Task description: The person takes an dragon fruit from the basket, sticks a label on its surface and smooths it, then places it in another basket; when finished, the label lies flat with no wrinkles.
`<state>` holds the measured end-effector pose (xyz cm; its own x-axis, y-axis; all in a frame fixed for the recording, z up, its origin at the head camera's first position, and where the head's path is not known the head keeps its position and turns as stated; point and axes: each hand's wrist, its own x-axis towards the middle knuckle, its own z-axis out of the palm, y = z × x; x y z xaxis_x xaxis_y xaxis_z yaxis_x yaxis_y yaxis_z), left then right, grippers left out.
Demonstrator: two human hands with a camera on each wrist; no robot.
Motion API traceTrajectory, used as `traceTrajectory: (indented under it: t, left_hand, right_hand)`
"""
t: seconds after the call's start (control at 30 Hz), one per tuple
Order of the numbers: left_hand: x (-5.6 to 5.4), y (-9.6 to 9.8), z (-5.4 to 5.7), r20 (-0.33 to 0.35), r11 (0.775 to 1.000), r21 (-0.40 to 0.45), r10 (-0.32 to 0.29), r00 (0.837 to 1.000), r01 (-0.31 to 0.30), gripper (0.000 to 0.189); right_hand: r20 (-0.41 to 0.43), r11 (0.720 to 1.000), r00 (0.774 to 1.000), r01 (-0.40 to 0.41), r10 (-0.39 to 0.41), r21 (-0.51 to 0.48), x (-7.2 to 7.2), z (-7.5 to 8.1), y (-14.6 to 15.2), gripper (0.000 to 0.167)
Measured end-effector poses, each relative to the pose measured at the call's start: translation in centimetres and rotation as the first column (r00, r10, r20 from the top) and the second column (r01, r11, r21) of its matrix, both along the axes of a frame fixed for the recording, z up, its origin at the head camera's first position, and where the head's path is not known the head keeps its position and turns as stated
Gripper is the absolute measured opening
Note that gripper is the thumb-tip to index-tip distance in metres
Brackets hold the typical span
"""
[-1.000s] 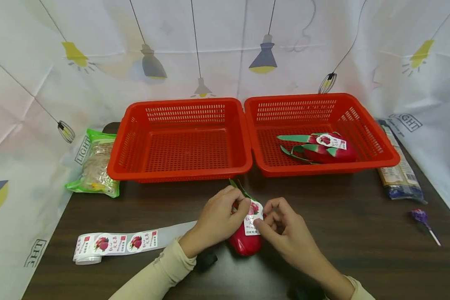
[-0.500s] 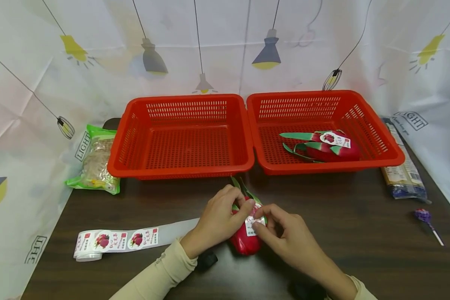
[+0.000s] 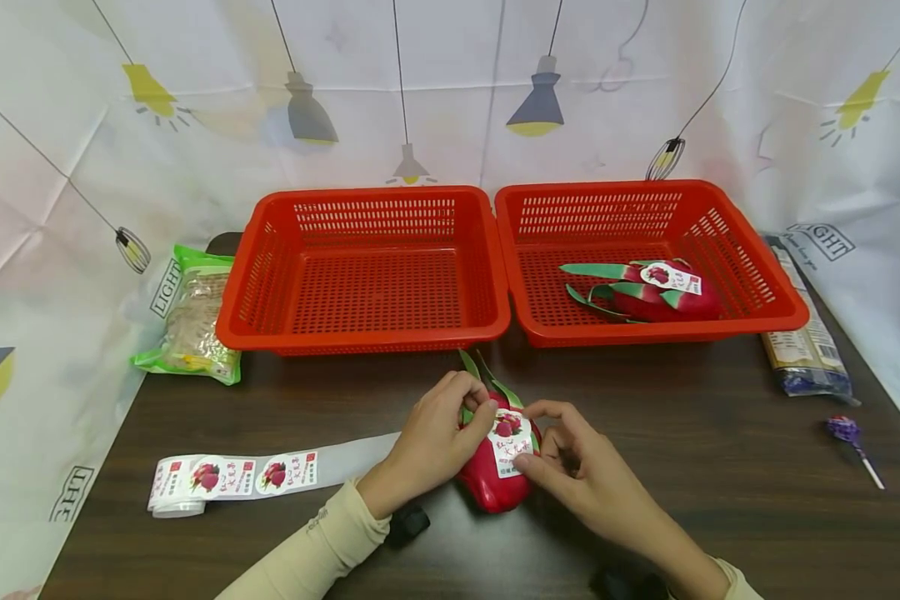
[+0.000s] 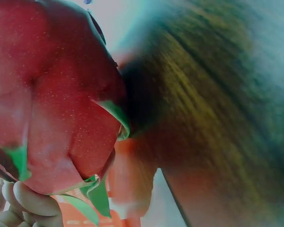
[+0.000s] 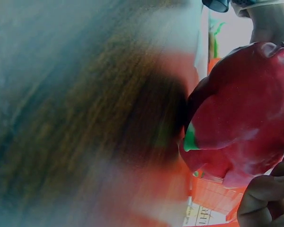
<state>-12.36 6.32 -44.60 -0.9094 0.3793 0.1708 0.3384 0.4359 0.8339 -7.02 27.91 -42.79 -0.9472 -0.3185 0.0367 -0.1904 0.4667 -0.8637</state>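
A red dragon fruit with green leaf tips lies on the table between the hands, a white printed sticker on its upper face. My left hand pinches the sticker's upper left corner between thumb and forefinger. On the sticker's right side, my right hand touches the edge with thumb and forefinger spread apart. Both wrist views show the fruit's red side close up, with curled fingers below it in the left wrist view and fingers at lower right in the right wrist view.
A sticker roll lies partly unrolled at left. Behind stand two red baskets: the left basket bare, the right basket holding a stickered dragon fruit. Packaged food, another packet and a lollipop lie at the sides.
The sticker, tilted up at first, now lies flatter on the fruit. My right thumb and forefinger drew closer over it, then spread apart along its right edge. The left hand has barely moved.
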Motion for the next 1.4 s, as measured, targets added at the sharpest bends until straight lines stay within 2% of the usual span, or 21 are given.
traceTrajectory:
  t: [0.2,0.3,0.37,0.43,0.5,0.57,0.6,0.63,0.7,0.73,0.8,0.83,0.9,1.03,1.13,1.33,1.4]
  left_hand:
    - [-0.2,0.0,0.1,0.056,0.999,0.039,0.002,0.998,-0.004,0.006]
    - [-0.1,0.0,0.1,0.030,0.999,0.025,0.024,0.999,-0.025,0.006]
    - [0.1,0.0,0.0,-0.036,0.999,-0.007,0.053,0.998,-0.054,0.011]
    - [0.3,-0.1,0.2,-0.127,0.997,-0.036,0.062,0.990,-0.067,0.017]
    - [0.6,-0.3,0.5,-0.230,0.994,-0.102,0.018,0.973,-0.043,0.030]
    - [1.0,-0.5,1.0,-0.294,0.982,-0.188,-0.084,0.952,0.028,0.056]
    - [1.2,-0.6,1.3,-0.302,0.967,-0.244,-0.152,0.941,0.077,0.074]
    - [1.4,-0.7,1.6,-0.297,0.942,-0.309,-0.223,0.929,0.127,0.093]
    - [1.8,-0.9,2.0,-0.241,0.879,-0.428,-0.336,0.910,0.211,0.123]
    - [2.0,-1.0,2.0,-0.207,0.848,-0.473,-0.372,0.905,0.240,0.133]
    - [2.2,-1.1,1.9,-0.143,0.794,-0.541,-0.412,0.900,0.278,0.144]
    - [2.2,-1.2,1.8,-0.124,0.775,-0.564,-0.421,0.899,0.285,0.146]
    - [2.1,-1.1,1.3,-0.113,0.754,-0.592,-0.426,0.897,0.284,0.148]
    - [1.9,-0.8,0.4,-0.184,0.742,-0.629,-0.434,0.882,0.233,0.144]
    - [1.9,-0.6,0.1,-0.240,0.745,-0.640,-0.426,0.872,0.189,0.140]
    - [2.1,-0.4,-0.2,-0.290,0.756,-0.641,-0.402,0.868,0.137,0.124]
    - [2.1,-0.4,-0.3,-0.304,0.760,-0.637,-0.399,0.865,0.127,0.122]
  right_hand:
    - [0.075,0.999,0.997,0.007,-0.003,-0.047,0.0,-0.1,0.3,0.046]
    - [0.087,0.998,0.996,0.009,-0.004,-0.056,0.0,-0.2,0.3,0.047]
    - [0.096,0.998,0.995,0.012,-0.007,-0.055,-0.1,-0.2,0.4,0.047]
    - [0.106,0.998,0.994,0.014,-0.008,-0.053,-0.1,-0.3,0.4,0.047]
    - [0.115,0.999,0.993,0.012,-0.006,-0.050,-0.2,-0.3,0.4,0.048]
    - [0.128,0.999,0.992,0.007,-0.001,-0.049,-0.3,-0.3,0.5,0.048]
    - [0.131,0.999,0.991,0.004,0.002,-0.049,-0.3,-0.3,0.5,0.048]
    - [0.133,0.999,0.991,0.000,0.006,-0.048,-0.3,-0.3,0.5,0.049]
    - [0.132,0.999,0.991,-0.008,0.014,-0.050,-0.4,-0.3,0.6,0.049]
    - [0.134,0.999,0.991,-0.011,0.017,-0.050,-0.4,-0.3,0.7,0.049]
    - [0.133,0.998,0.991,-0.017,0.024,-0.053,-0.5,-0.4,0.8,0.048]
    - [0.134,0.998,0.991,-0.021,0.028,-0.056,-0.6,-0.4,0.9,0.047]
    - [0.137,0.998,0.990,-0.027,0.036,-0.063,-0.7,-0.5,1.0,0.046]
    - [0.139,0.996,0.989,-0.036,0.047,-0.081,-0.8,-0.6,1.2,0.044]
    - [0.140,0.995,0.989,-0.036,0.049,-0.095,-0.8,-0.6,1.2,0.044]
    - [0.158,0.988,0.985,-0.047,0.070,-0.144,-1.1,-0.6,1.7,0.041]
    - [0.169,0.986,0.985,-0.014,0.043,-0.165,-1.3,-0.4,2.6,0.037]
